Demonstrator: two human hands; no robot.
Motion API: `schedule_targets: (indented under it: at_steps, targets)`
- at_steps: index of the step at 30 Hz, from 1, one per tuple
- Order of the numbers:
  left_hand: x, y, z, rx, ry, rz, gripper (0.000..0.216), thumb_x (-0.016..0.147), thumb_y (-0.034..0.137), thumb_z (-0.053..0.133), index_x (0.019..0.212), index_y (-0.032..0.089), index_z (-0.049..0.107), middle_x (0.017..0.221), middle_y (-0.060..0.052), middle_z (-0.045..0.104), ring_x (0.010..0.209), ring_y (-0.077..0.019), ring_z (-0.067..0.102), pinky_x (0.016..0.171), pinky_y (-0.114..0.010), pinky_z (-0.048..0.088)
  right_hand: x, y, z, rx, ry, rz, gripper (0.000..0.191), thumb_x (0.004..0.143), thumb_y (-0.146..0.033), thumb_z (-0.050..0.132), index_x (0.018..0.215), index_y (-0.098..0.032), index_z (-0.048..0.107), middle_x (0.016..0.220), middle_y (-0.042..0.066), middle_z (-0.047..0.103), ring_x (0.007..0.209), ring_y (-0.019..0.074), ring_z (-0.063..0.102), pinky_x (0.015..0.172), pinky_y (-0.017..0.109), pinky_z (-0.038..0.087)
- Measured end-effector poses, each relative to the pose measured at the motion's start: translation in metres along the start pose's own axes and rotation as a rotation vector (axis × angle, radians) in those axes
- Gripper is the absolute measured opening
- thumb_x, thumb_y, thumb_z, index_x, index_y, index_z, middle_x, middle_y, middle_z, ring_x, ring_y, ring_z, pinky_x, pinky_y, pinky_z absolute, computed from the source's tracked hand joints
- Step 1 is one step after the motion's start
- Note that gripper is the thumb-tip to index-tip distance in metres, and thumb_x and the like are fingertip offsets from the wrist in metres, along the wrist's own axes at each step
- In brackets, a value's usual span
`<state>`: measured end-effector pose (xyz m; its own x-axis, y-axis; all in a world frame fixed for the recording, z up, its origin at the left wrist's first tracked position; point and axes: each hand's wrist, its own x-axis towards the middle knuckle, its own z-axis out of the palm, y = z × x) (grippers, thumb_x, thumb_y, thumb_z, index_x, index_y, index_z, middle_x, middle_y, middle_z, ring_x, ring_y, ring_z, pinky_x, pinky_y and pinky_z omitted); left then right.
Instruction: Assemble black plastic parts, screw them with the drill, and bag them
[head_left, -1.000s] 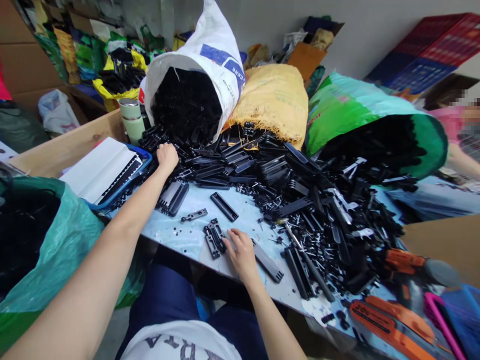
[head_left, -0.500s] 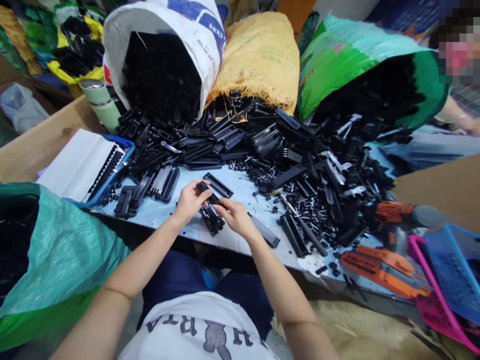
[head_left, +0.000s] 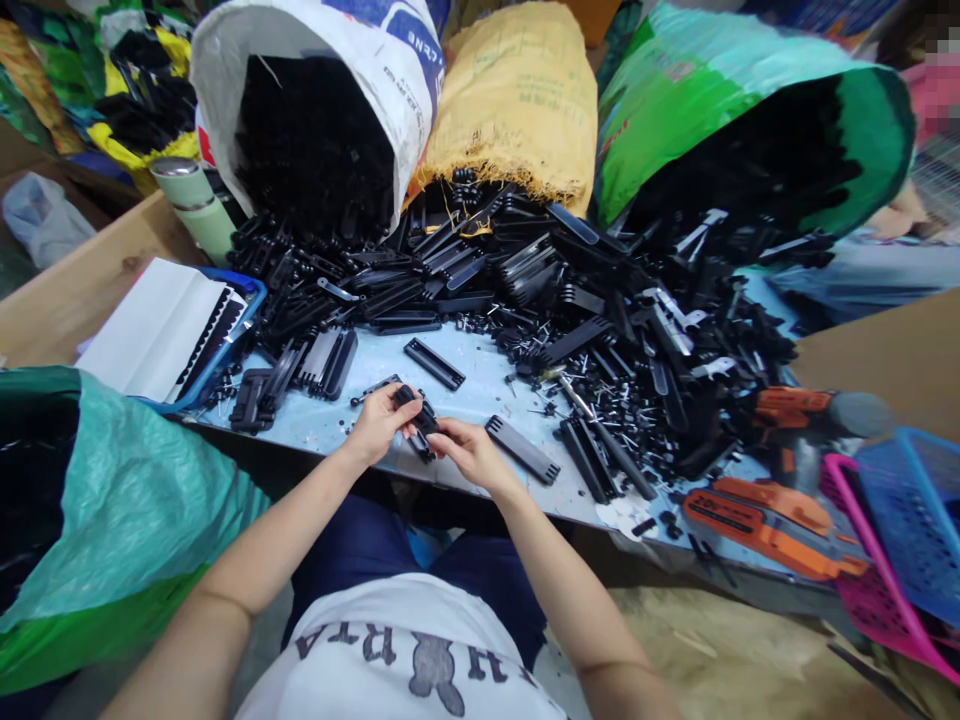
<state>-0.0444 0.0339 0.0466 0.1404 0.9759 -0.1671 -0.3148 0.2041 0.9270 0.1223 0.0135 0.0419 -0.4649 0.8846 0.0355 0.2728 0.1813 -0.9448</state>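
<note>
Now reaching gives way to handling

A second ago the left hand point(head_left: 377, 428) was at the black pile point(head_left: 401, 298); its fingers and those of the right hand point(head_left: 471, 453) now close around a dark part point(head_left: 425, 417) over the surface's point(head_left: 469, 398) near edge.

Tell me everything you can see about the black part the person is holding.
The black part looks like dark plastic or painted metal, with a chunky, rounded end. It slants from upper left to lower right in the picture, near the front edge of the light-blue table. The left hand grips the upper end, thumb against it; the right hand has its fingers at the lower end. Fingers hide much of it, so finer details can't be made out.
</note>
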Motion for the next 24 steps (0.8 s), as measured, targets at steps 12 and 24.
schedule_targets:
  at_steps: [12, 24]
  targets:
    - [-0.013, -0.022, -0.027, 0.533, 0.400, 0.215, 0.037, 0.085, 0.046, 0.049, 0.108, 0.018, 0.058, 0.085, -0.005, 0.065, 0.074, -0.0174, 0.063, 0.067, -0.028, 0.050, -0.008, 0.021, 0.030, -0.863, 0.302, 0.066, 0.085, 0.074, -0.056, 0.064, 0.139, -0.009, 0.036, 0.133, 0.024, 0.044, 0.117, 0.0360, 0.044, 0.092, 0.050, 0.039]
    - [-0.003, -0.024, -0.027, 1.591, -0.002, 0.528, 0.030, 0.090, 0.019, 0.040, 0.112, 0.016, 0.060, 0.116, -0.015, 0.057, 0.110, -0.0288, 0.048, 0.089, -0.042, 0.041, 0.005, 0.040, 0.019, -0.927, 0.351, -0.021, 0.036, 0.086, -0.038, 0.056, 0.113, -0.015, 0.060, 0.114, 0.015, 0.055, 0.100, 0.0271, 0.048, 0.085, 0.041, 0.041]
